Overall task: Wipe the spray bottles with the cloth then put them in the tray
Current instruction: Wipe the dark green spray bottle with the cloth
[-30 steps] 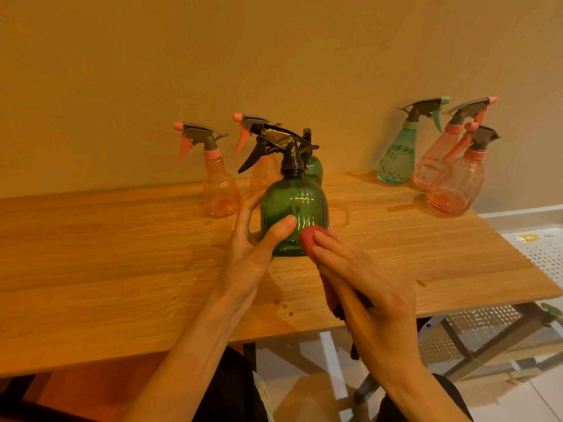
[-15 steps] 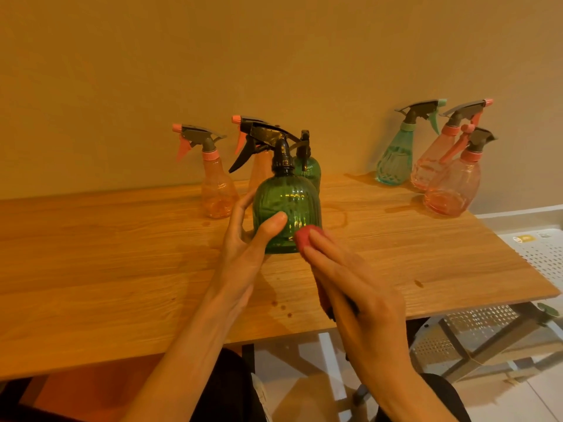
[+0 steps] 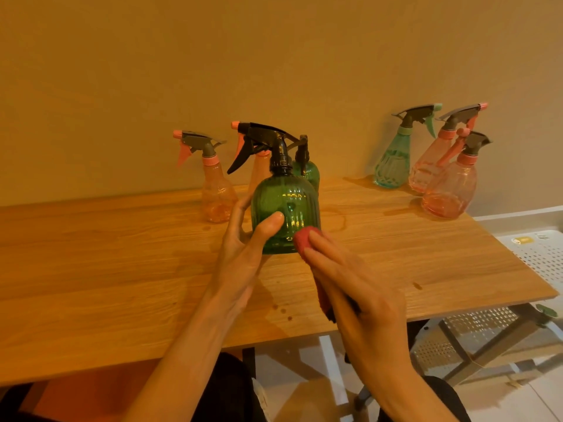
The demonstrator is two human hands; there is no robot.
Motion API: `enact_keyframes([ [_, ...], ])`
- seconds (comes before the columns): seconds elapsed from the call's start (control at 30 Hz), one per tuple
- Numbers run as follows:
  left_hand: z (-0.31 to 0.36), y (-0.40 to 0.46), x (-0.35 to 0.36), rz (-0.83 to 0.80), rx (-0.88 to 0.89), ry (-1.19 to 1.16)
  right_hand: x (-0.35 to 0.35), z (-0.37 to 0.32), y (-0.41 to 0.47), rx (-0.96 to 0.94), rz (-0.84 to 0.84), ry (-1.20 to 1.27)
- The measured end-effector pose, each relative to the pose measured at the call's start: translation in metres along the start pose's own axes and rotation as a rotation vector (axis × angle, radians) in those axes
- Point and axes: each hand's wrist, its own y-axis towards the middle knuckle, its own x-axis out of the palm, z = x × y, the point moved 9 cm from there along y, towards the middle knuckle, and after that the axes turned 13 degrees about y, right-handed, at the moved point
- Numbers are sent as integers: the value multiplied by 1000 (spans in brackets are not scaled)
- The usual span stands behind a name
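Pressed under the nearly straight fingers of the right hand (image 3: 362,293), a red cloth (image 3: 304,239) is laid against the ribbed green bottle (image 3: 285,214), which is cupped upright on the wooden table (image 3: 91,269) by the left hand (image 3: 243,254). Wiping appears underway; transfer to the perforated white tray (image 3: 542,254) is judged next.

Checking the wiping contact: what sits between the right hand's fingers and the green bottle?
In the head view, the red cloth lies between the right hand fingers and the green bottle, pressed against its lower side.
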Motion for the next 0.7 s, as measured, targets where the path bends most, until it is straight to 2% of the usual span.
enact_keyframes([
  [0.13,-4,-3,4,-30,-18,25,-1,2,7,-6,11,27],
  [0.37,-6,-4,8,-47,-23,3,-14,0,70,4,76,27],
  [0.5,-4,-4,2,-43,-3,55,-14,7,85,84,1,22],
  [0.7,-9,-7,0,-36,0,68,-19,0,67,66,-60,-2],
])
